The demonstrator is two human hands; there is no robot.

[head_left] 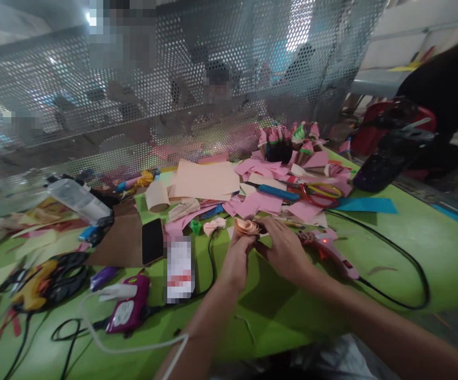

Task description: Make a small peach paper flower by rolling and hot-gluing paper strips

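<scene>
A peach paper flower (246, 227) with rolled, layered petals is held up over the green table. My left hand (237, 258) grips it from below and the left, fingers closed at its base. At its right side, my right hand (282, 244) curls its fingers in against the flower; the fingertips are partly hidden. Just right of that hand lies a pink glue gun (337, 254) with a red light lit and a black cord. Small pale-pink paper pieces (214, 226) and a green paper piece (196, 227) rest left of the flower.
Pink paper scraps (260, 200), peach sheets (205, 179) and scissors (320, 194) lie behind the hands. A phone (152, 241), a magenta power strip (129, 306) and cords are at left. A dark bottle (383, 153) stands right, before a person in black (446, 84). Perforated metal (173, 105) closes the back.
</scene>
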